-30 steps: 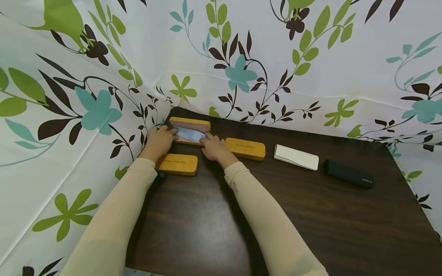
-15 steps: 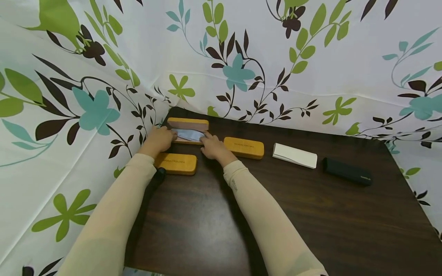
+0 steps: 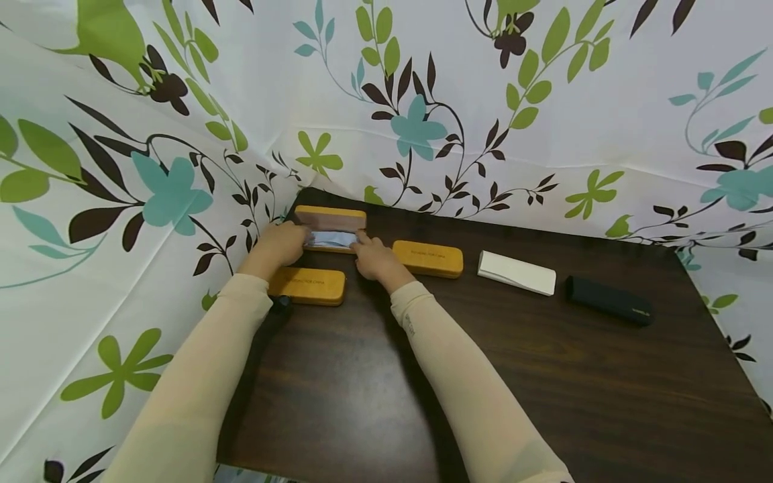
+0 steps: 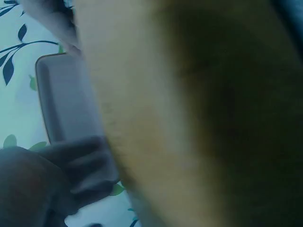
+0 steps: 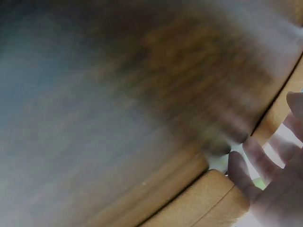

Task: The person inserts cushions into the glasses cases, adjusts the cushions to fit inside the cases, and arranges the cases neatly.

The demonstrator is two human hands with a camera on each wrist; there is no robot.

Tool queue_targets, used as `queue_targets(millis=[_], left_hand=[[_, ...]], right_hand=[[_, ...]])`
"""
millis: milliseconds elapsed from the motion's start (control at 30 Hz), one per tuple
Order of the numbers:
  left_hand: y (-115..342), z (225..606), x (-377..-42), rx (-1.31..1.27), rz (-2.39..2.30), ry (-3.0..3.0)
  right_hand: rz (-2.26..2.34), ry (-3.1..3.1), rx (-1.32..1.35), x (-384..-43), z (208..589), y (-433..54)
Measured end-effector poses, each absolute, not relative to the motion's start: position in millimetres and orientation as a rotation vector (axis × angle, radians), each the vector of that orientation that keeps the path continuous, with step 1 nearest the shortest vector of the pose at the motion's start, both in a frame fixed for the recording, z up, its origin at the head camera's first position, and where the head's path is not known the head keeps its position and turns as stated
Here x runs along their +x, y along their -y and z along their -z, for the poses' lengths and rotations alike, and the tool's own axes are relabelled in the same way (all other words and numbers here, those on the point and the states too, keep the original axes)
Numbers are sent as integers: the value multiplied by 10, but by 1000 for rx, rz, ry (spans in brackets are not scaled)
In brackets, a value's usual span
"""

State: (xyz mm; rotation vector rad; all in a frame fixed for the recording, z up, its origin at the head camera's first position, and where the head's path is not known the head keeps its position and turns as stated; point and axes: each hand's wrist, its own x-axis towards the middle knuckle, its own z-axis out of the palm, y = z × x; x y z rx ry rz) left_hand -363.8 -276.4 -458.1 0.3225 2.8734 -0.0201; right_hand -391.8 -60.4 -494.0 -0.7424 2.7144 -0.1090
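Note:
An open yellow glasses case (image 3: 331,213) lies at the far left corner of the table, its greyish lid lining facing me. Inside its lower half is a folded light blue cloth (image 3: 332,239). My left hand (image 3: 280,245) reaches to the cloth's left end, fingertips partly hidden behind the hand; straight fingers (image 4: 83,165) cross the lining in the left wrist view. At the right end, my right hand (image 3: 376,259) touches the cloth and case edge with extended fingers. In the right wrist view its fingers (image 5: 258,158) are spread and only slightly bent.
A closed yellow glasses case (image 3: 311,287) lies under my left wrist, and another yellow case (image 3: 427,259) sits right of my right hand. Farther right are a white case (image 3: 517,273) and a black case (image 3: 608,302). A patterned curtain (image 3: 471,100) borders the table's back and left.
The light blue cloth has gone from slanted and bulging to flatter and straighter inside the open case. Both hands stay at its ends, with small finger movements.

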Motion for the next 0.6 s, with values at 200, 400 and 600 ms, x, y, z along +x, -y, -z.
queue_targets(millis=[200,400,600], left_hand=[[2797,4663,-3596,218,-29,-2800],[2863,4667,-3559,260,-104,-2809],[2910,4512,-3550,308,-297,-3212]], right_hand=[[-63,-2739,-760,-3904,4941,652],[-87,-2804,-790,-3870,4896,652],[64,-3238,-1024,-3873,4692,697]])
